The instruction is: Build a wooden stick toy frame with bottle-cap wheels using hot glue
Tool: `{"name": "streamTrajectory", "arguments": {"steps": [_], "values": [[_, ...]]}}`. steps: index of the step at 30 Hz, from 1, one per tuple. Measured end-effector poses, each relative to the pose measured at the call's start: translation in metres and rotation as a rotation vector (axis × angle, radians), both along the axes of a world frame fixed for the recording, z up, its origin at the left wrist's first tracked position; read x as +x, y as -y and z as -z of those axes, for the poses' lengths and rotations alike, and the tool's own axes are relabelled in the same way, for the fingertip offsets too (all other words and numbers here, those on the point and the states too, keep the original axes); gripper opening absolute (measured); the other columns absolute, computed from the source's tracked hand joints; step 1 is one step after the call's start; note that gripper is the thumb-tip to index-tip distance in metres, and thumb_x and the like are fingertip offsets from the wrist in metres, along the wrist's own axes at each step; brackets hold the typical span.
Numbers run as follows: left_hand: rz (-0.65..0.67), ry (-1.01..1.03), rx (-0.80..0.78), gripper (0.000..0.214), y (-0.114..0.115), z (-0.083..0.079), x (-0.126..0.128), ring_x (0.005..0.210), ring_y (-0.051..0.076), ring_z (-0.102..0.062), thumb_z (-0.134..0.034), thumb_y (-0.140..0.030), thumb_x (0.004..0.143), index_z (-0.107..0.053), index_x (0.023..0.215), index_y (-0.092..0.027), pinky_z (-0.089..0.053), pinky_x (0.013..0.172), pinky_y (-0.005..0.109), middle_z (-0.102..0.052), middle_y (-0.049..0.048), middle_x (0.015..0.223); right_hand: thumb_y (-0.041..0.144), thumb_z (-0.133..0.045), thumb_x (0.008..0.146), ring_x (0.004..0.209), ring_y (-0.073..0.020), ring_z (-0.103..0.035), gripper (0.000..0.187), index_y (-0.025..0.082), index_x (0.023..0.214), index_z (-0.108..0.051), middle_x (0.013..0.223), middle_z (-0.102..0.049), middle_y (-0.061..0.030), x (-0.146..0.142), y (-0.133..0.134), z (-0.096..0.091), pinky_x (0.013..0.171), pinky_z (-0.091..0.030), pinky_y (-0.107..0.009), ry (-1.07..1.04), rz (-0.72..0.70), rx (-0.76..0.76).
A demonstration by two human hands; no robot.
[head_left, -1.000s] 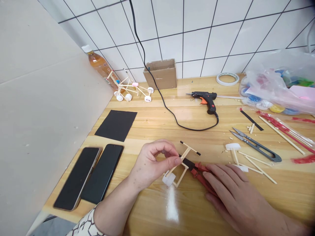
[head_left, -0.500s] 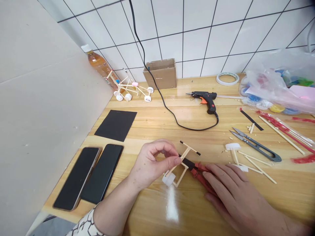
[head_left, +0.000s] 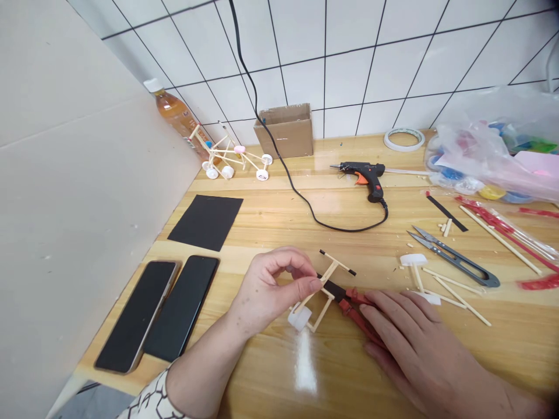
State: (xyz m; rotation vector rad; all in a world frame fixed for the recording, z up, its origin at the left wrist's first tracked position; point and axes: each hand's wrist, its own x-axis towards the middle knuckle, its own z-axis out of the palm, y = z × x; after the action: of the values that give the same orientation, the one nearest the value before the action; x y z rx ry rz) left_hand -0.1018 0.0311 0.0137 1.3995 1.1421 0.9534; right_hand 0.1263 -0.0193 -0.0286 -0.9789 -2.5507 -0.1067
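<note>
Between thumb and fingertips, my left hand [head_left: 271, 285] pinches a small wooden stick frame [head_left: 322, 314]. It has a crossbar with black tips at its top and a white bottle cap [head_left: 300, 318] at its lower end. My right hand [head_left: 410, 337] is wrapped over the red handles of a pair of pliers [head_left: 356, 311]. The dark jaws of the pliers reach the frame beside my left fingertips; my fingers and the sticks partly hide where they meet. Right of the pliers lie two white caps joined by a stick [head_left: 418, 278], among loose wooden sticks [head_left: 463, 299].
Thread snips [head_left: 458, 256] lie at the right, with a glue gun [head_left: 364, 174] and its cord behind. A stick model [head_left: 227, 157], bottle [head_left: 174, 113], cardboard box [head_left: 286, 137], tape roll [head_left: 404, 139] and plastic bag [head_left: 493, 151] line the wall. Two phones [head_left: 137, 314] lie left, below black sheet [head_left: 205, 222].
</note>
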Motion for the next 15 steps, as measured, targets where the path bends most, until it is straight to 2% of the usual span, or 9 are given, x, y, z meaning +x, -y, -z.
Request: {"name": "streamTrajectory", "arguments": {"steps": [15], "values": [[-0.002, -0.002, 0.002, 0.01, -0.0008, 0.0008, -0.0001, 0.068, 0.014, -0.057, -0.072, -0.02, 0.068, -0.065, 0.067, -0.013, -0.044, 0.065, 0.026, -0.062, 0.0034, 0.069, 0.019, -0.044, 0.087, 0.095, -0.0266, -0.059, 0.029, 0.009, 0.109, -0.059, 0.105, -0.066, -0.015, -0.0006, -0.0003, 0.0001, 0.08, -0.044, -0.045, -0.008, 0.006, 0.008]]}}
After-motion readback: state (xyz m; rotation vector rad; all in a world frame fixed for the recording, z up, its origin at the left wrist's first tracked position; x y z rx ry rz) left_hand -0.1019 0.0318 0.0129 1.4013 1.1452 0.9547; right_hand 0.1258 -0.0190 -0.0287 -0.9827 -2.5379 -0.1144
